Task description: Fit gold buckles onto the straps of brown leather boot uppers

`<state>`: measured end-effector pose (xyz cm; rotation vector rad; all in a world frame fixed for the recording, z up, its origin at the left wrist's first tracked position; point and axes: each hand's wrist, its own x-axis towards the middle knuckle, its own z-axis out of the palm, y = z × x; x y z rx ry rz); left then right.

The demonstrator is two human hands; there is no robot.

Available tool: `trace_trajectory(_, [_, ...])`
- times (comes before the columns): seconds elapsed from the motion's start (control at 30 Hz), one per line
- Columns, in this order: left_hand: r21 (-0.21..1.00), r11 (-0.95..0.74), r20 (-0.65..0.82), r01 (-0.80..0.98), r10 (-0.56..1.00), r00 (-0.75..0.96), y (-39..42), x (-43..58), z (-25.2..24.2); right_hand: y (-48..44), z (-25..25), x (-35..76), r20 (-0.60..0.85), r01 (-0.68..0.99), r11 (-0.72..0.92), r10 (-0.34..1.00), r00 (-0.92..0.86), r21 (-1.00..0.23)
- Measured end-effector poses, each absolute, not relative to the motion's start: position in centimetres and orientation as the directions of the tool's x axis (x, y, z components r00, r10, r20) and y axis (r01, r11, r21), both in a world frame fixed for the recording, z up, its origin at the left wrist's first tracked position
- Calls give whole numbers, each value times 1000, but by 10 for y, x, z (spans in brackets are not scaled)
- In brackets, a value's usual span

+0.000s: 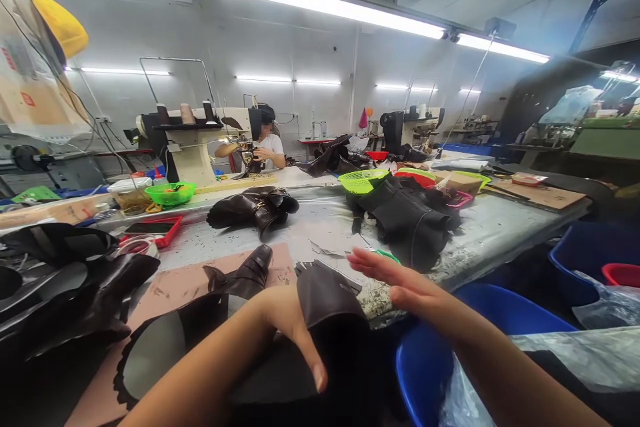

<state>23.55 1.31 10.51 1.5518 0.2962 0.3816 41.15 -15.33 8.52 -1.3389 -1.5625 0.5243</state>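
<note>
My left hand (293,320) is at a dark brown leather boot upper (330,293), its thumb across the dark inner side and its other fingers hidden behind the leather. The upper bends over in a curve near the table's front edge. To the right of it my right hand (400,280) is raised, fingers stretched out and holding nothing. More boot uppers surround my left forearm: one with a strap (253,273) just beyond, one with a scalloped edge and grey lining (155,353) beneath, and a glossy dark pile (95,293) at the left.
On the table (305,230) lie a buckled dark upper (255,207) and a black pile (410,213). Green baskets (173,193) and a red tray (155,230) stand farther off. Blue bins (425,367) are below the right edge. Across the table a person (270,147) works at a sewing machine (195,147).
</note>
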Motion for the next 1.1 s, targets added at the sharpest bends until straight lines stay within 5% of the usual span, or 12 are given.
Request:
trace_trajectory(0.1, [992, -121, -54, 45, -75, 996, -5, 235, 117, -137, 118, 398, 215, 544, 250, 968, -128, -801])
trace_trajectory(0.17, [986, -167, -14, -9, -135, 991, -12, 225, 124, -130, 127, 397, 234, 673, 233, 968, -91, -702])
trace_trajectory(0.27, [979, -167, 119, -120, -16, 993, -12, 209, 127, -128, 129, 402, 460, 882, 209, 888, 10, -422])
trace_trajectory(0.37, [981, -30, 191, -191, -16, 981, -2, 208, 118, -132, 130, 402, 558, 901, 326, 821, -121, -286])
trace_trajectory(0.5, [969, 98, 221, -225, 52, 974, 4, 229, 107, -134, 133, 390, 585, 772, 574, 737, -339, -275])
trace_trajectory(0.6, [982, -64, 179, -177, 31, 983, -4, 242, 110, -132, 135, 385, 623, 841, 415, 772, -123, -348])
trace_trajectory(0.67, [979, -150, 159, -136, 155, 975, -11, 244, 114, -133, 136, 389, 546, 832, 304, 838, -1, -464])
trace_trajectory(0.83, [981, 127, 64, -148, 507, 860, -15, 238, 118, -141, 130, 413, 179, 776, 99, 984, 19, -623])
trace_trajectory(1.0, [963, 185, 55, -194, 571, 819, -7, 238, 112, -150, 109, 416, 396, 824, 90, 903, 170, -560])
trace_trajectory(1.1, [968, 141, 72, -208, 638, 766, 3, 242, 108, -152, 106, 416, 450, 839, 200, 891, 59, -506])
